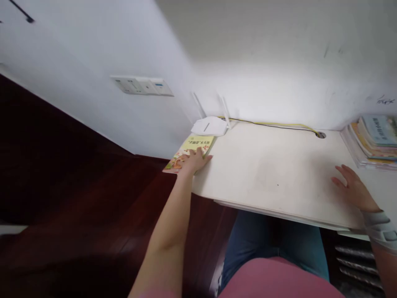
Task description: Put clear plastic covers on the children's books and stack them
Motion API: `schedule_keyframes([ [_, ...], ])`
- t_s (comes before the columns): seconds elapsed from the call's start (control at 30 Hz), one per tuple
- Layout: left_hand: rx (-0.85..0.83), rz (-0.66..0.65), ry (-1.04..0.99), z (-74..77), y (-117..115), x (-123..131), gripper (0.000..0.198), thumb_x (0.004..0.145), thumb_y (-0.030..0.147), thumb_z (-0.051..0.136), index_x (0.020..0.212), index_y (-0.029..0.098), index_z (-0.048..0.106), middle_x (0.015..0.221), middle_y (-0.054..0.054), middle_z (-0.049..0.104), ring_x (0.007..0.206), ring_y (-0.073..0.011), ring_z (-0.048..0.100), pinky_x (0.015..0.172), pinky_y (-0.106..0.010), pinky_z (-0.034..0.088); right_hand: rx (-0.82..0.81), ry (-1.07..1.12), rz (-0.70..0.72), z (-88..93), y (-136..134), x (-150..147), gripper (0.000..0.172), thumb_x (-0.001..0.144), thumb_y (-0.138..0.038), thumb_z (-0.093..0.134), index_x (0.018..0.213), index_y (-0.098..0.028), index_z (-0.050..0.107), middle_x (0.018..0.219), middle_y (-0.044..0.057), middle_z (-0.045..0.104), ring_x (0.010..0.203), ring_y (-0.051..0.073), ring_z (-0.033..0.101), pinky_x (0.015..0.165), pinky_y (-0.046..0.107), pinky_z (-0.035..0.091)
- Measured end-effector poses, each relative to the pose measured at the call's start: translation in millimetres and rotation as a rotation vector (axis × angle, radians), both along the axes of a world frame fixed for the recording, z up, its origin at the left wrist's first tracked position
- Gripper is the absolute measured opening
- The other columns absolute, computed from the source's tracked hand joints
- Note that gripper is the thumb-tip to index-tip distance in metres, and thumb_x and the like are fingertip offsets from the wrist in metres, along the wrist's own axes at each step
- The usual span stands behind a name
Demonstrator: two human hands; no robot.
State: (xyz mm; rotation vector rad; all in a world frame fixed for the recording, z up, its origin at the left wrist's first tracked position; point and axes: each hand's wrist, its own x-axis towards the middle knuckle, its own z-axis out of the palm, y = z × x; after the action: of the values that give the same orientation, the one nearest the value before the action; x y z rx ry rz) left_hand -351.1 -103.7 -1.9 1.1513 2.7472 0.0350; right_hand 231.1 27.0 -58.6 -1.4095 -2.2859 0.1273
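My left hand (194,160) rests with its fingers spread on a yellow illustrated book (198,142) at the left end of the white desk (263,165). One corner of the book reaches past the desk's left edge. Directly behind the book sits a white router (210,126) with upright antennas. On the right, my right hand (353,188) is open with fingers apart, over or on the desk top, holding nothing. A stack of books (375,138) lies beyond it at the right back.
A yellow and a black cable (273,125) run along the wall to a round desk hole (321,135). A socket panel (142,86) is on the left wall. Dark reddish floor (102,215) lies left of the desk. Slatted shelving shows at the lower right.
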Motion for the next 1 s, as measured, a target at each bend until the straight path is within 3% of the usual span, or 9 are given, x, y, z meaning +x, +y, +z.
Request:
schedule_keyframes([
  [0.13,0.001,0.093,0.031,-11.0,-20.0,-18.8,0.074,0.087,0.064,0.027,0.145,0.017,0.032,0.153,-0.028,0.021,0.134,-0.0534,0.025,0.092,-0.071,0.029,-0.016,-0.018,0.049,-13.3,3.8,1.5,0.064,0.088,-0.056,0.036,0.128,-0.009,0.054,0.134,0.022,0.051,0.128,0.036,0.046,0.107,0.053,0.036],
  [0.27,-0.051,0.087,0.137,1.0,-25.8,-20.6,0.061,0.092,0.046,0.033,0.136,0.004,0.038,0.132,-0.033,0.048,0.117,-0.0427,0.052,0.088,-0.054,0.043,0.035,0.015,0.063,-15.0,2.2,-0.3,0.06,0.088,-0.052,0.038,0.126,-0.009,0.055,0.134,0.023,0.051,0.126,0.036,0.047,0.106,0.054,0.037],
  [0.37,-0.08,0.077,0.171,24.3,-27.2,-14.1,0.043,0.092,0.024,0.031,0.127,0.002,0.045,0.115,-0.027,0.062,0.107,-0.0357,0.061,0.083,-0.045,0.046,0.065,0.044,0.069,-12.1,-0.4,-3.8,0.053,0.089,-0.046,0.04,0.125,-0.011,0.057,0.133,0.022,0.051,0.124,0.034,0.049,0.105,0.053,0.04],
  [0.47,-0.052,0.142,0.253,60.0,-33.5,2.7,0.038,0.093,0.02,0.028,0.12,0.005,0.049,0.11,-0.022,0.065,0.102,-0.0333,0.063,0.08,-0.046,0.048,0.075,0.05,0.079,-7.7,-3.0,-8.7,0.049,0.089,-0.042,0.042,0.124,-0.012,0.057,0.132,0.02,0.053,0.123,0.033,0.05,0.103,0.053,0.042],
  [0.53,0.09,0.201,0.365,85.8,-37.7,20.4,0.034,0.094,0.025,0.029,0.118,0.015,0.051,0.107,-0.012,0.068,0.1,-0.0286,0.063,0.081,-0.047,0.049,0.074,0.049,0.091,-3.7,-5.5,-12.3,0.049,0.09,-0.042,0.042,0.126,-0.011,0.056,0.132,0.02,0.053,0.123,0.032,0.05,0.103,0.051,0.043],
  [0.67,0.543,0.022,0.22,113.1,-24.2,68.9,0.033,0.093,0.034,0.034,0.115,0.019,0.053,0.095,-0.006,0.067,0.097,-0.0299,0.063,0.088,-0.054,0.046,0.047,-0.024,0.159,5.2,-13.6,-20.8,0.057,0.09,-0.047,0.044,0.135,-0.013,0.049,0.143,0.021,0.043,0.132,0.032,0.042,0.104,0.052,0.039],
  [0.8,0.828,-0.135,-0.619,83.6,18.5,135.0,0.03,0.082,0.035,0.052,0.104,0.017,0.059,0.088,-0.003,0.066,0.082,-0.0223,0.062,0.083,-0.041,0.051,-0.047,-0.208,0.209,11.1,-21.8,-28.7,0.06,0.09,-0.051,0.045,0.139,-0.017,0.044,0.149,0.018,0.037,0.139,0.033,0.032,0.105,0.058,0.032],
  [0.9,0.742,-0.211,-0.869,43.8,43.2,181.2,0.034,0.081,0.038,0.048,0.101,0.013,0.061,0.076,-0.004,0.067,0.063,-0.0181,0.062,0.062,-0.033,0.052,-0.102,-0.289,0.214,14.2,-24.7,-31.9,0.058,0.09,-0.051,0.045,0.137,-0.017,0.047,0.148,0.018,0.039,0.138,0.033,0.033,0.106,0.058,0.029],
  [1.0,0.671,-0.173,-1.015,12.1,52.6,202.2,0.037,0.078,0.036,0.048,0.105,0.013,0.06,0.083,-0.006,0.07,0.068,-0.0196,0.064,0.06,-0.03,0.051,-0.102,-0.308,0.207,16.4,-25.6,-33.2,0.057,0.09,-0.051,0.045,0.135,-0.017,0.049,0.149,0.017,0.039,0.138,0.032,0.033,0.106,0.057,0.029],
])
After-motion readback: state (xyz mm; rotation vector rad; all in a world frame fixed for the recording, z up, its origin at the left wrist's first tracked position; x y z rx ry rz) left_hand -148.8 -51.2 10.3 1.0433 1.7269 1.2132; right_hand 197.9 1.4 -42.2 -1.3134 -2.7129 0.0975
